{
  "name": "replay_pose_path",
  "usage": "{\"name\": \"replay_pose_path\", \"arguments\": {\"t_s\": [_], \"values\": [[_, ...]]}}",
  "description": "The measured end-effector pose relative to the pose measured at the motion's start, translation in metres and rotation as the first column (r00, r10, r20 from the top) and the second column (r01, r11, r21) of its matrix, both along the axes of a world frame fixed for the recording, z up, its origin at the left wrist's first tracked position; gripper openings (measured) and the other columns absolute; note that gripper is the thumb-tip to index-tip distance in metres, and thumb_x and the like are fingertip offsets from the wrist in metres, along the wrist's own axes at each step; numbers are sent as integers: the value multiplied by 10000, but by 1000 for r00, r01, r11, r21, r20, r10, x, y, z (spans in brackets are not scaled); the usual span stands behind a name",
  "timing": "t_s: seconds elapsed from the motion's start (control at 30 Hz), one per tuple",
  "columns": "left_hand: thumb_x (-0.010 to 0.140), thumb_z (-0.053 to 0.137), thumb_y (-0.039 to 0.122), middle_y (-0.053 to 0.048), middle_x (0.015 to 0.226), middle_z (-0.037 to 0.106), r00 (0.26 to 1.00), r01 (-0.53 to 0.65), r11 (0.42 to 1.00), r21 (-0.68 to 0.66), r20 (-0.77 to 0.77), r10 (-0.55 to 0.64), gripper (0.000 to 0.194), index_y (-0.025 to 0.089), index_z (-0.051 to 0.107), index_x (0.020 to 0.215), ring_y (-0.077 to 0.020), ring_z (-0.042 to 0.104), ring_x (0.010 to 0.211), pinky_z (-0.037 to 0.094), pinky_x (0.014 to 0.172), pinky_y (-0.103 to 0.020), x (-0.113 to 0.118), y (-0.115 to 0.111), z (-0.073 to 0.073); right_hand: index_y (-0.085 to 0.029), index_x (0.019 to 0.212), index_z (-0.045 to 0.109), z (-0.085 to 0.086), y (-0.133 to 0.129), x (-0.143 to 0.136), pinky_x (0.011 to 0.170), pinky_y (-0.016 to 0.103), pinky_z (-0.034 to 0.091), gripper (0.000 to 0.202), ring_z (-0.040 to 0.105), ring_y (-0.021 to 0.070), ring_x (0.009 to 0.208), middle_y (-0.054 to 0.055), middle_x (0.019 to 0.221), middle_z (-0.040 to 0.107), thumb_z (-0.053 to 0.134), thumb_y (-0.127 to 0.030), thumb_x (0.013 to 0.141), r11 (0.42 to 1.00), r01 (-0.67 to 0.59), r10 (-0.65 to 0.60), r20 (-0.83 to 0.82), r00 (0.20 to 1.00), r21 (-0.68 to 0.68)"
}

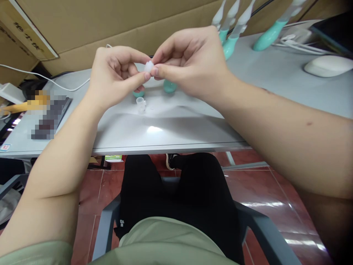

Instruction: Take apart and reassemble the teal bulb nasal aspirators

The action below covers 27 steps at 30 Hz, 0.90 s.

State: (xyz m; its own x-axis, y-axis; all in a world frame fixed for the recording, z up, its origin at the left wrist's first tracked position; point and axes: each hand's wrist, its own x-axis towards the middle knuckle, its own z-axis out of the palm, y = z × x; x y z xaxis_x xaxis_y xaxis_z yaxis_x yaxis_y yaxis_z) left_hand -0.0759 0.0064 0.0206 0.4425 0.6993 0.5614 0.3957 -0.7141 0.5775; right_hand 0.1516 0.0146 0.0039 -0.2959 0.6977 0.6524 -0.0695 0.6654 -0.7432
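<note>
Between the fingertips of my left hand and my right hand is a small translucent white piece. Thumb and forefinger of each hand pinch it from either side, above the table. Just below my left fingers a teal rounded part shows, mostly hidden. Another teal part is partly covered by my right hand. A small clear plastic cup-shaped piece stands on the table nearer to me.
Several teal bulbs with white tips stand behind my right hand. Another teal bulb leans at the right, near cables and a white mouse. A dark flat object lies left on the grey table; cardboard rises behind.
</note>
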Motion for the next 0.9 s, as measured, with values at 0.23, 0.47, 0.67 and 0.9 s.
{"name": "replay_pose_path", "arguments": {"t_s": [0.23,0.47,0.67,0.9], "values": [[829,990,449,65,724,801,998,-64,996,-60,1,64,290,280,820,993,-153,770,669,601,672,-323,7,-13,7,-253,799,729,2,-3,3,777,366,606,236,723,211,836,23,872,734,963,-284,785,999,33,-35,110,993,21],[991,821,637,45,782,817,998,18,998,60,-64,-14,450,216,759,1139,-96,728,677,573,659,-255,-4,5,-2,-289,917,774,-2,-1,5,876,336,649,244,767,209,955,11,1055,811,967,-416,837,998,44,-47,115,992,33],[929,879,670,64,791,821,998,-45,999,27,-30,46,484,228,806,1113,-87,733,677,590,663,-251,1,-1,0,-285,923,856,-4,0,6,817,345,620,79,754,192,875,27,954,808,900,-352,925,995,29,-40,117,992,101],[814,943,716,71,732,796,996,-88,996,-9,0,88,487,286,834,1016,-115,710,652,551,627,-298,6,-7,2,-265,806,713,-2,-3,5,711,362,571,251,725,204,792,17,870,767,937,-359,868,994,96,-104,167,980,51]]}}
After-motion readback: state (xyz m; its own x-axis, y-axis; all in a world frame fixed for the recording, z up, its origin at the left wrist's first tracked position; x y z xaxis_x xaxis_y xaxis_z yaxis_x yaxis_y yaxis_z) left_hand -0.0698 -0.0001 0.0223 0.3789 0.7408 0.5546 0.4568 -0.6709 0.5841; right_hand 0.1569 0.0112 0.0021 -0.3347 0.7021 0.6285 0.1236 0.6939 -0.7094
